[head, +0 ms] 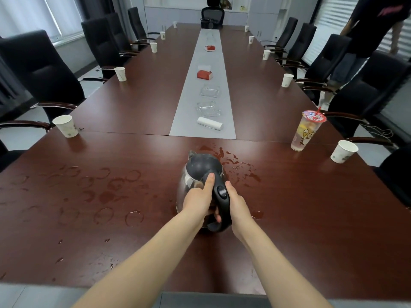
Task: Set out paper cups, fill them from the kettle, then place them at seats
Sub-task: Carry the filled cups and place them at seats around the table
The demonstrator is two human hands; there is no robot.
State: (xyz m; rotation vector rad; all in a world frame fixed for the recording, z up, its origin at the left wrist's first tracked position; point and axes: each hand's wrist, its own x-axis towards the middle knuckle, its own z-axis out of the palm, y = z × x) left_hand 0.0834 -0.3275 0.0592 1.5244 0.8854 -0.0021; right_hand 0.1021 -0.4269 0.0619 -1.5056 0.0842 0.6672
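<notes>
Your right hand (238, 203) is wrapping the kettle (201, 164) handle; your left hand (199, 202) is clasping its side, thumb pressing the lid. Spilled water (251, 175) is lying just right of the kettle, one paper cup (65, 125) well left, a second cup (343, 151) well right.

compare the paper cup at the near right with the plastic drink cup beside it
The plastic drink cup is taller than the paper cup. It is clear with a printed sealed top and a red straw; the paper cup is white, opaque and open-topped. Both stand on the table.
</notes>
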